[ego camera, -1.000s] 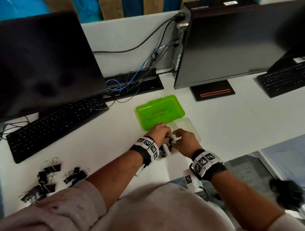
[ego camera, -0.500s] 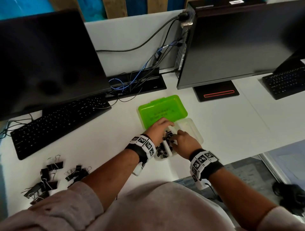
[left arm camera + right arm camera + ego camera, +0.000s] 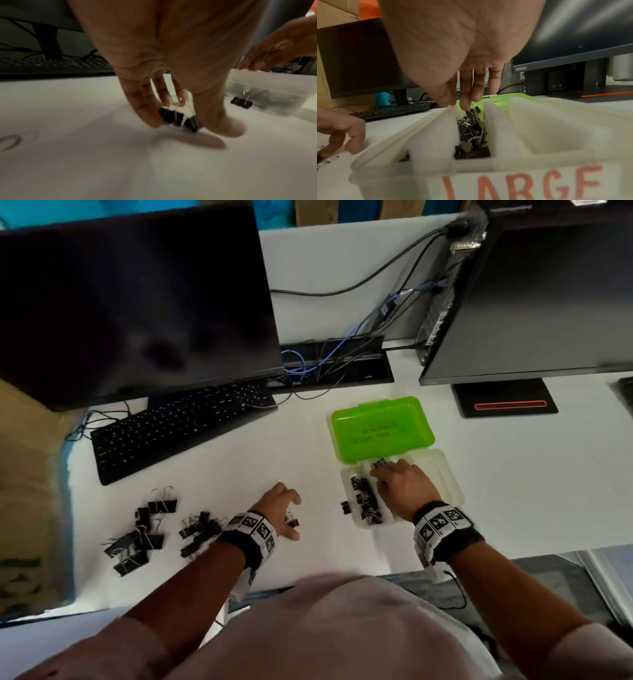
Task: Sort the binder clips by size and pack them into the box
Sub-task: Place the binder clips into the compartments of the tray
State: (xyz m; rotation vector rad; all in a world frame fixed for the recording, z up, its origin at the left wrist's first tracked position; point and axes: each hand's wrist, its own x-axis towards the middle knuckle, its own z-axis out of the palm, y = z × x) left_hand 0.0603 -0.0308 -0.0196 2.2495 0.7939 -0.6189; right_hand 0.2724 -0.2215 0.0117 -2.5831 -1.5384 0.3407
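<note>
The left hand (image 3: 164,65) pinches a small black binder clip (image 3: 179,119) on the white desk (image 3: 212,474) left of the clear box (image 3: 445,484), while the right hand's (image 3: 404,487) fingers (image 3: 465,100) reach straight down onto clips (image 3: 472,135) packed inside it.

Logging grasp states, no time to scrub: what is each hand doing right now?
Left hand: pinching a small binder clip on the desk.
Right hand: fingers reaching into the box, fingertips among the clips; grip cannot be told.
</note>
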